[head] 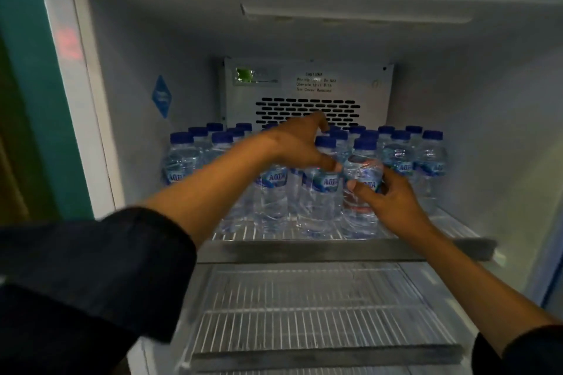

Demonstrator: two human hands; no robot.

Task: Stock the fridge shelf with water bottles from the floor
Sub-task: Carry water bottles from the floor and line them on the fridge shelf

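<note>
Clear-plastic Aqua bottle (362,179), light, slippery, in right hand (393,201) grip at label; left hand (300,143) spread, empty, over wire shelf (344,250).

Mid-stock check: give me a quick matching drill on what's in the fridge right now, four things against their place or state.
Things:
1. right hand
2. left hand
3. lower wire shelf
4. blue diamond sticker

Place or state:
A. bare, nothing on it
B. on the fridge's left inner wall
C. gripping a front-row water bottle at its label
D. open, reaching over the bottle caps

Pairs: 1-C, 2-D, 3-A, 4-B
</note>
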